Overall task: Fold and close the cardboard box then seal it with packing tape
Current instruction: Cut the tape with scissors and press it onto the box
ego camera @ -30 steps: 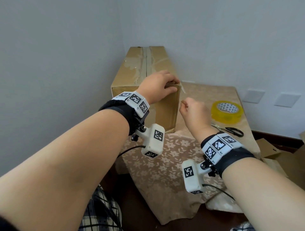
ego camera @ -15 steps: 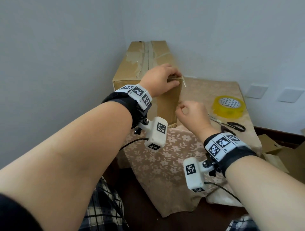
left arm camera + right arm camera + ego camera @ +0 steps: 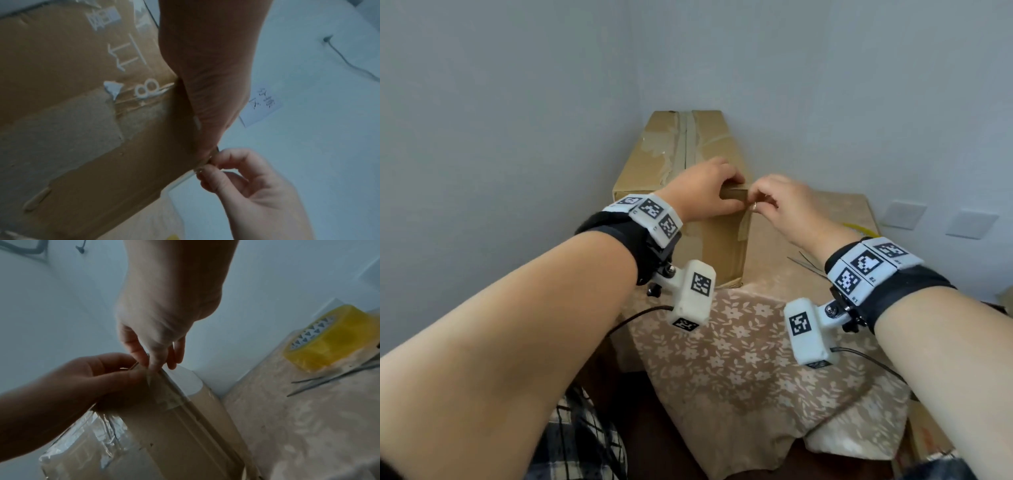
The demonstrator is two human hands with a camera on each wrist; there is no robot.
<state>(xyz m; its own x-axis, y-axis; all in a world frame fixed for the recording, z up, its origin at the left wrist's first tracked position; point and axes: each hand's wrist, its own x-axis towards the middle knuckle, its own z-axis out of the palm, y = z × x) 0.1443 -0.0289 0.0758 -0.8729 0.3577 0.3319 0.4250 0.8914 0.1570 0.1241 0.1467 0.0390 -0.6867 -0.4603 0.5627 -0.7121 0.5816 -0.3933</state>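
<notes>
A closed cardboard box stands in the wall corner on the table, with old tape along its top seam. My left hand grips the box's near right top corner, fingers over the top and thumb on the near face. Right against it, my right hand pinches the top end of a clear tape strip that runs down the box's corner edge. In the right wrist view the strip wraps that edge below both hands. The yellow tape roll lies on the table to the right, mostly hidden in the head view.
Scissors lie beside the roll, their blades pointing toward the box. A floral cloth covers the table and hangs over its near edge. Walls close in on the left and behind, with switch plates at the right.
My right hand has risen from beside the box to its top corner and now pinches the tape there. The left hand has kept its grip on the corner.
</notes>
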